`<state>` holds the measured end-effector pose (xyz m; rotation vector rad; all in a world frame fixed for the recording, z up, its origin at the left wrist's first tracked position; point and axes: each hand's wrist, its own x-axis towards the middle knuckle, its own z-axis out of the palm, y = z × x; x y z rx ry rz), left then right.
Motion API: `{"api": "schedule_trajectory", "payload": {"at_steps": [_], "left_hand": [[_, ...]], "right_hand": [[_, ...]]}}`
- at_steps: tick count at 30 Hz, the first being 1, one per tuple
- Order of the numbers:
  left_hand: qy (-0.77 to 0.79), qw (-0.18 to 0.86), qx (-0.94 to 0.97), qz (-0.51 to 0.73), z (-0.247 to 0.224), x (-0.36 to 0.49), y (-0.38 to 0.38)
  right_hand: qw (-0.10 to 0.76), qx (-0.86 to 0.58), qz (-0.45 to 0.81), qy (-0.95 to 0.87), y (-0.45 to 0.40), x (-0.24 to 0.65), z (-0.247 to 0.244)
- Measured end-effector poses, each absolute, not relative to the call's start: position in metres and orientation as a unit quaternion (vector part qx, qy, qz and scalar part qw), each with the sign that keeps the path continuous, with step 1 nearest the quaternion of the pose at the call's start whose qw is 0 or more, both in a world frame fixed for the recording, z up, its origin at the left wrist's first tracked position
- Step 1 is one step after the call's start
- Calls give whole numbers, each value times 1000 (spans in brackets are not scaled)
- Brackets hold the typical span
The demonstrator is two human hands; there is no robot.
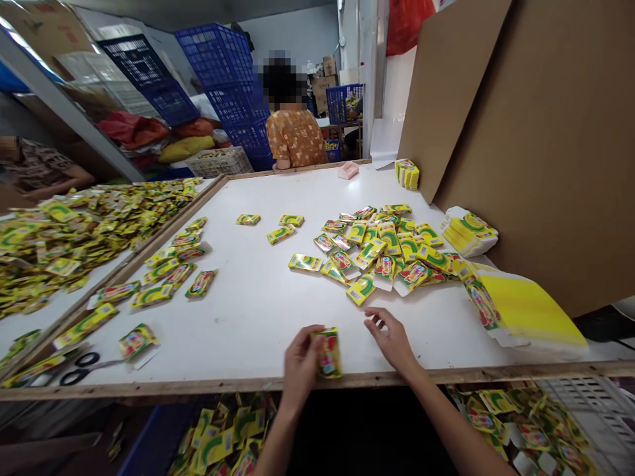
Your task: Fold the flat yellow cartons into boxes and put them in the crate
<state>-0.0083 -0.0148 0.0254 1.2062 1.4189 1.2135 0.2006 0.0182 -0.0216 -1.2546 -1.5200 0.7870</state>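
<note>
My left hand [301, 360] is closed on a small yellow and green printed box [328, 354], held upright near the table's front edge. To its right, my right hand [389, 334] hovers over the white tabletop with fingers curved and apart, nothing visible between them. Just beyond that hand lies a loose pile of the same small boxes [388, 239], some with white end flaps sticking out. A stack of flat yellow cartons [526, 304] fans out to the right of the pile. More single boxes [201, 283] lie scattered on the left part of the table.
Black-handled scissors [79, 370] lie at the table's front left corner. A wooden strip [163, 241] separates a neighbouring table heaped with packets [99, 225]. Cardboard sheets [540, 152] lean along the right. One person [296, 135] sits beyond the far edge; another [44, 165] is at left.
</note>
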Motion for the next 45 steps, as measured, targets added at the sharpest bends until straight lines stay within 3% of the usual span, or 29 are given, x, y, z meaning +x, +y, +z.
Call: {"api": "schedule_trajectory", "payload": {"at_steps": [3,7,10,16,21,25,29,33,45], "left_hand": [[644,337,552,408,54,-70,-34],[732,68,550,397,89,-137,-59],[776,11,469,421,94,-147,-65],[663,169,566,460,57,-61,-42],[501,297,640,501,17,36,-19],[487,335,627,507,2,62,-9],[476,444,583,486,7,54,-2],[423,567,532,466,9,46,-1],[446,563,531,450,-6,40,-3]], "right_hand": [[453,-589,190,-641,39,215,-27],[372,-653,42,-659,75,228,-30],[346,-654,1,-673,97,231,-23],[436,-608,57,-661,78,224,14],[509,-547,291,-598,18,191,38],[526,-487,413,-562,-9,173,36],[566,-499,361,-547,-11,182,21],[548,-480,363,-581,-8,192,-3],[514,-475,425,-574,-2,203,-23]]}}
